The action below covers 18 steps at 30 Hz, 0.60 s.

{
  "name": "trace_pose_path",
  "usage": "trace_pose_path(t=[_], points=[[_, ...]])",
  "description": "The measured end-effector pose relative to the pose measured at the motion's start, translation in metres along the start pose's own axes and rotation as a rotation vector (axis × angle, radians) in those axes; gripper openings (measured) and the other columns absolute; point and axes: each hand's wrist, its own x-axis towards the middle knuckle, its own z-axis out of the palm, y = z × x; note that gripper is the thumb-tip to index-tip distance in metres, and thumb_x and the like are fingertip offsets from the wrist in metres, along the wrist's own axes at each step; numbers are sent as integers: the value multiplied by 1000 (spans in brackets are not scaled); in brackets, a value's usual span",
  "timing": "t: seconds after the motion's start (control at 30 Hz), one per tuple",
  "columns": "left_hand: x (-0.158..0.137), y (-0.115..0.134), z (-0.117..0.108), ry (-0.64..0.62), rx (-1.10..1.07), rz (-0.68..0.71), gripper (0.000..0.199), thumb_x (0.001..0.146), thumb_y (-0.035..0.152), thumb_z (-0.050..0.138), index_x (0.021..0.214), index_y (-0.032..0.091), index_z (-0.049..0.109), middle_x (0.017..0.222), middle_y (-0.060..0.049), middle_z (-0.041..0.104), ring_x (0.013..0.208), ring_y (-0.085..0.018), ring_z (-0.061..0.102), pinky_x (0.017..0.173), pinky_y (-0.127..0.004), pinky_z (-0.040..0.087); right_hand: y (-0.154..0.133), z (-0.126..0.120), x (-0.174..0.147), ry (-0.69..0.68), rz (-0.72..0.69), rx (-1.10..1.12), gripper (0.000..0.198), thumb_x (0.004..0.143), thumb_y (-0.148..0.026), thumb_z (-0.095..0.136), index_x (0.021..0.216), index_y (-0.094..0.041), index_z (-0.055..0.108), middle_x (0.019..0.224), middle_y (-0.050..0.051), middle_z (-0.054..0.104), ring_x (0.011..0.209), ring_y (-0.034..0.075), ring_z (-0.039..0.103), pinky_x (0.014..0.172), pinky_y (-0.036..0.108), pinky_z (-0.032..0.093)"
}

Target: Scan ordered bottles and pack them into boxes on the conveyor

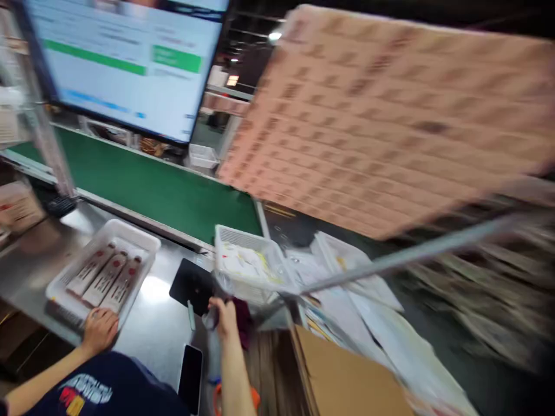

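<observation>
Three bottles (pixel 104 280) with printed labels lie side by side in one white plastic basket (pixel 134 229), at the left of the metal tabletop (pixel 151 329). Two bare hands are shown. One, the left hand (pixel 100 329), rests at the basket's near end, its fingers over the rim beside the bottles' lower ends; whether its grip is closed on the rim cannot be told. The other, the right hand (pixel 223 318), has its grip closed around one greyish object (pixel 210 319), too blurred to identify. Just right of that hand lies one maroon item (pixel 243 323). One flat black pad (pixel 193 286), one pale green pen-like tool (pixel 191 315) and one dark-screened phone (pixel 191 375) occupy the space between the two hands. One orange-handled item (pixel 255 398) is partly covered by the right forearm. A second white basket (pixel 229 232), holding white-and-yellow packets (pixel 247 263), stands beyond the right hand. One green conveyor belt (pixel 147 182) crosses behind the tabletop, with one monitor (pixel 125 69) above it; one brown cardboard box (pixel 351 375) is at lower right.
</observation>
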Motion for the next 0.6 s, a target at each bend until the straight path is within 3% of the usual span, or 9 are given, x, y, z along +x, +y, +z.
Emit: trace_pose_path(t=[0.1,0.17,0.23,0.37,0.47,0.53,0.6], points=[[1,12,-5,-49,-10,16,30,95,32,51,89,37,80,106,-9,85,115,-40,78,115,-71,53,109,35,-65,-313,116,-188,35,47,-50,72,74,-32,59,66,1,63,65,31,64,67,49,56],[3,13,-4,-13,-2,-30,27,95,32,51,84,32,75,104,-12,84,115,-39,76,117,-67,51,167,47,-87,-339,40,-396,38,47,-49,68,80,-33,60,80,4,68,87,40,72,84,55,59],[2,11,-1,13,30,-64,26,96,30,51,81,30,73,103,-15,83,116,-37,74,117,-64,50,207,56,-98,-371,-92,-562,45,51,-50,67,92,-31,66,100,12,72,105,48,73,94,61,56],[-1,7,7,17,130,-95,23,97,27,55,82,24,72,102,-14,81,108,-32,69,112,-61,49,238,61,-117,-433,-287,-624,59,69,-56,65,119,-24,74,139,29,68,129,58,67,104,72,50],[-3,6,9,18,219,-114,25,100,23,54,82,18,71,96,-14,78,103,-28,66,107,-57,47,251,35,-157,-490,-324,-511,59,81,-64,67,124,-25,76,150,28,68,146,53,61,120,68,46],[-5,5,10,30,274,-114,36,106,23,44,86,15,72,96,-15,77,105,-27,65,104,-55,44,265,4,-195,-589,-200,-436,58,80,-77,69,114,-31,78,135,20,78,135,48,71,116,60,54],[-7,3,11,49,318,-106,45,109,23,34,92,12,74,99,-16,76,107,-26,64,100,-53,42,279,-28,-229,-707,23,-415,68,73,-98,62,94,-35,76,98,11,83,100,45,82,89,58,65]])
